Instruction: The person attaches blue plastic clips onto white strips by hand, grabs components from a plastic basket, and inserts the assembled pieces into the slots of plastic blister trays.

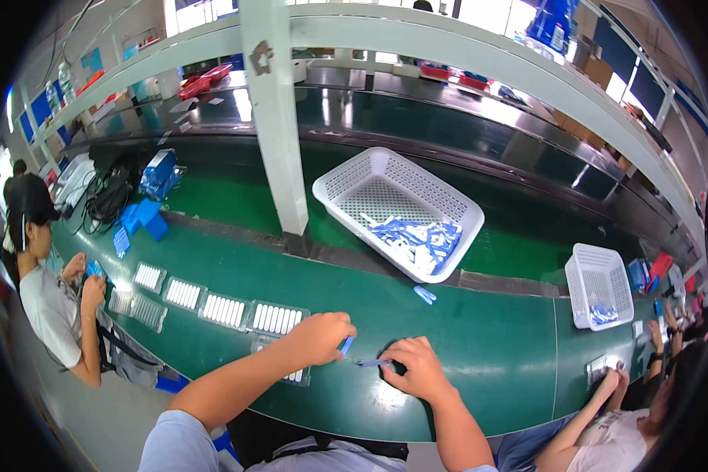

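Visibility | left hand (327, 338) pinching blue piece (347, 346), partly hidden | right hand (417, 368) pinching bluish strip (371, 363), end covered

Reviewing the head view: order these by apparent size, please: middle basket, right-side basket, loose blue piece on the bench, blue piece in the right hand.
Largest to smallest:
1. Middle basket
2. Right-side basket
3. Loose blue piece and held blue piece in the right hand: too alike to rank.

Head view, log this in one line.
left hand: gripping blue piece | right hand: gripping bluish strip | larger white basket: beyond hands
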